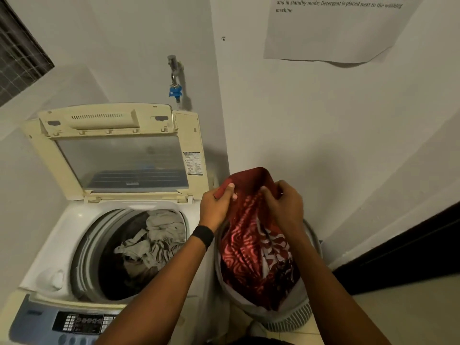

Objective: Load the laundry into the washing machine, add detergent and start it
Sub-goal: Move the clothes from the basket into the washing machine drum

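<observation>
Red cloth point(251, 245) with a pale swirling print fills the space between the person's two forearms, bunched up and rising out of the laundry basket point(293, 319) that stands on the floor just right of the washing machine point(62, 232). Both hands are closed on the top of it: the left hand point(215, 207), with a dark band on the wrist, pinches a fold of the plain red edge between thumb and fingers, and the right hand point(283, 202) is clenched on the fabric beside it, so the cloth hangs down from the two grips with its lower part still inside the basket. To the left, the control panel point(79, 322) sits along the near edge of the machine, and beyond it the round tub point(84, 255) lies open with pale grey clothes point(159, 237) already heaped inside. Behind the tub the lid point(119, 158) stands propped up against the wall, and above that a tap point(174, 70) with a blue fitting juts from the plaster; a printed paper sheet point(331, 33) hangs on the wall to the right. I judge the loading step to be underway and only partly finished. What comes next, I think, is lifting the cloth clear of the basket rim, carrying it left over the machine's edge and dropping it into the tub. No detergent is in sight from here.
</observation>
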A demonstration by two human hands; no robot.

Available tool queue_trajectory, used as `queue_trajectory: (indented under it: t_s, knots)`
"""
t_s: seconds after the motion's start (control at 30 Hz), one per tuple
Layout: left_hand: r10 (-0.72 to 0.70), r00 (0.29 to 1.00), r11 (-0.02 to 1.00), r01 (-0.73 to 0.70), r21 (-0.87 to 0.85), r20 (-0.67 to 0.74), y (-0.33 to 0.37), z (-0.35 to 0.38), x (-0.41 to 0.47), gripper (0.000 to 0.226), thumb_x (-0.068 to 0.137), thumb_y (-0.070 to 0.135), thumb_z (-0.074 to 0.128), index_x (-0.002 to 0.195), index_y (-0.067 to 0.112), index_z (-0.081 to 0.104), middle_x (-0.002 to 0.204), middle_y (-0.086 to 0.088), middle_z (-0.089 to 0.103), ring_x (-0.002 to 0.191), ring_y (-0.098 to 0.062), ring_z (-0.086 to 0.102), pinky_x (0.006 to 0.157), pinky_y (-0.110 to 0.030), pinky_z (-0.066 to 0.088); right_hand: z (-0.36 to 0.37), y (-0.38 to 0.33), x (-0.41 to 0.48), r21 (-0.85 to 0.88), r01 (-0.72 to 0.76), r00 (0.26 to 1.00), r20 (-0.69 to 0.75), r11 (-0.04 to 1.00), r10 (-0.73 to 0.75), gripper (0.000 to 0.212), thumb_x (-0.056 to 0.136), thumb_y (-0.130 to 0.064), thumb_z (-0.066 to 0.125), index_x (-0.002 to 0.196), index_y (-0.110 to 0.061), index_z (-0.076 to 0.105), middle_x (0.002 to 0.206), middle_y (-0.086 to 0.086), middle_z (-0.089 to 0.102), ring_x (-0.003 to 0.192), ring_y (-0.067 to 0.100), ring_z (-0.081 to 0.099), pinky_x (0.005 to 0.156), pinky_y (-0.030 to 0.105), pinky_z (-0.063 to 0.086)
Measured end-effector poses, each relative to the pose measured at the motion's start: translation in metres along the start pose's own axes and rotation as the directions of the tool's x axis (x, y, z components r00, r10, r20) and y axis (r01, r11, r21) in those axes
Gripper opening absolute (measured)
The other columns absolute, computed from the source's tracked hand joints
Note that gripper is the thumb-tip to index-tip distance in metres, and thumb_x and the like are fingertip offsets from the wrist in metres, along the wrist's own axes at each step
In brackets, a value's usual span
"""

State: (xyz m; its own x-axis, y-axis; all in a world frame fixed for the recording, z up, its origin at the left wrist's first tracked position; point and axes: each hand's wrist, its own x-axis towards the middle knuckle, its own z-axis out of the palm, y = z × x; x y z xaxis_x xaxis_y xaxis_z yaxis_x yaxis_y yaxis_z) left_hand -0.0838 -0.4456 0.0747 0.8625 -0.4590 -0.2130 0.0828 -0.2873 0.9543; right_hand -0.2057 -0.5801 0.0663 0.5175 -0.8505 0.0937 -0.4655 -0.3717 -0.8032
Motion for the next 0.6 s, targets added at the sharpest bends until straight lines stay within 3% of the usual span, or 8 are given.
queue_trajectory:
  t_s: [0.07,0.17,0.3,0.4,0.47,0.6]
  knots:
    - [0.013,0.999,1.000,-0.013,0.005,0.032,0.003,0.000,-0.002,0.045,0.099,0.045,0.064,0.084,0.004,0.075,0.084,-0.014,0.076,0.088,-0.038,0.072,0.091,-0.053,0.057,-0.001,0.001,0.003,0.006,-0.064,0.997,-0.053,0.998,0.064,0.029,0.093,-0.049,0.066,0.086,-0.021,0.062,0.077,-0.006,0.064,0.073,0.019,0.064,0.062,0.031,0.045]
    - [-0.004,0.990,1.000,0.002,0.018,0.140,0.008,0.006,-0.004,0.040,0.101,0.044,0.060,0.090,0.008,0.073,0.094,-0.013,0.077,0.093,-0.032,0.073,0.095,-0.051,0.057,0.010,-0.004,-0.005,0.056,0.019,0.997,0.069,0.998,-0.023,0.027,0.093,-0.049,0.066,0.085,-0.023,0.063,0.074,-0.009,0.064,0.069,0.011,0.063,0.063,0.034,0.053]
    - [-0.016,0.977,1.000,0.017,-0.005,0.214,0.009,0.014,-0.005,0.033,0.103,0.046,0.054,0.107,0.020,0.074,0.106,-0.005,0.077,0.104,-0.020,0.072,0.099,-0.044,0.057,0.020,-0.017,-0.016,0.123,0.156,0.956,0.231,0.980,-0.181,0.018,0.097,-0.038,0.065,0.105,-0.023,0.070,0.087,-0.015,0.067,0.077,-0.005,0.059,0.071,0.015,0.044]
    - [-0.056,0.968,0.996,0.072,-0.058,0.244,0.010,0.010,-0.006,0.037,0.102,0.050,0.054,0.109,0.019,0.075,0.107,-0.003,0.077,0.103,-0.017,0.072,0.091,-0.031,0.059,0.019,-0.014,-0.017,0.173,0.175,0.927,0.303,0.969,-0.222,0.025,0.098,-0.033,0.065,0.119,-0.021,0.070,0.110,-0.007,0.072,0.094,0.005,0.063,0.086,0.020,0.050]
    - [-0.055,0.958,0.996,0.074,-0.055,0.282,0.011,0.007,-0.006,0.038,0.099,0.050,0.059,0.111,0.017,0.075,0.104,-0.002,0.078,0.100,-0.017,0.074,0.082,-0.024,0.059,0.016,-0.008,-0.016,0.181,0.201,0.912,0.325,0.963,-0.251,0.024,0.095,-0.032,0.069,0.116,-0.021,0.068,0.109,-0.007,0.071,0.095,0.009,0.064,0.086,0.027,0.053]
    - [-0.027,0.985,0.996,0.042,-0.083,0.167,0.018,0.007,-0.001,0.045,0.102,0.049,0.055,0.108,0.009,0.074,0.101,-0.016,0.077,0.094,-0.031,0.075,0.084,-0.041,0.063,0.009,-0.003,-0.016,0.134,0.133,0.855,0.485,0.982,-0.182,0.048,0.079,-0.057,0.076,0.110,-0.034,0.048,0.113,-0.010,0.067,0.094,0.011,0.068,0.077,0.030,0.060]
